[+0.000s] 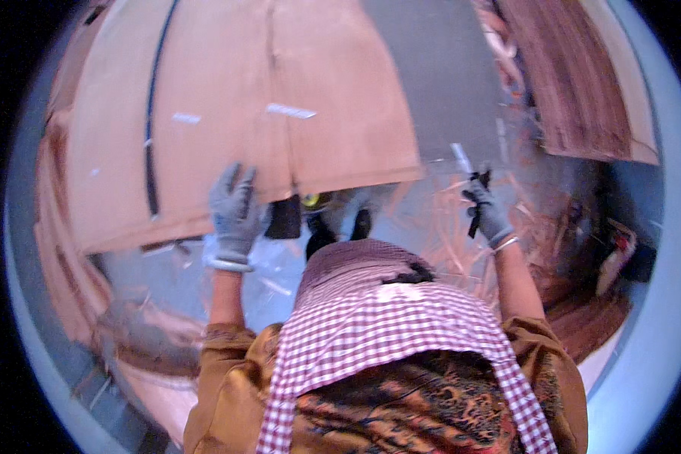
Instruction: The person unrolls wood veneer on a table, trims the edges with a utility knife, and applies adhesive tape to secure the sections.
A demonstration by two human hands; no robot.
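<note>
My left hand [234, 216], in a grey glove, rests at the near edge of a tan sheet of thin panel [340, 106], fingers extended on its surface. The sheet has a seam, white strips [290, 111] and a long dark strip [151, 170]. My right hand [487, 210], also gloved, is just beyond the sheet's right end, closed around a black-handled tool [477, 191]; a pale, narrow piece [460, 155] projects upward from it, too small to identify surely. A grey surface [446, 83] lies beside the sheet.
Dark brown sheets [564, 76] lie at the upper right, with more brown sheets [57, 227] along the left. Tan scraps [461, 227] litter the blue-grey floor [272, 291]. My dark shoes [361, 223] show below the sheet's edge, near a small yellow object [311, 200].
</note>
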